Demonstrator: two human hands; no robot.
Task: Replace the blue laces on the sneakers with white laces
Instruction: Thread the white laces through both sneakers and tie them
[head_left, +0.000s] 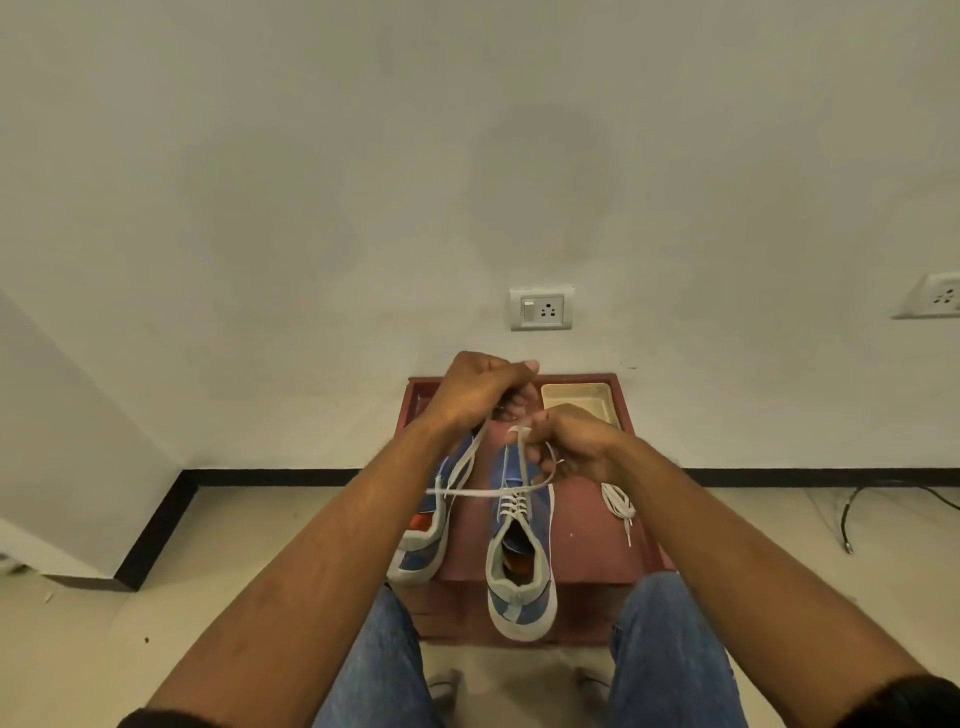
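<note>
My left hand (475, 389) is curled tight around one end of the flat white lace (485, 491), and my right hand (569, 441) pinches the other end, a small loop standing above my fingertips. Both ends rise from the top eyelets of the blue canvas sneaker with the grey collar (522, 551), which sits heel toward me on the low reddish-brown wooden table (587, 545). At nine o'clock from it lies the second blue sneaker (423, 540); at three o'clock a bundled spare white lace (618, 501); at one o'clock a cream shallow tray (576, 397).

I judge this the tightening or tying stage. I should pull both ends evenly, keep the lace flat, and check the crossings (514, 504) sit snug before knotting.
</note>
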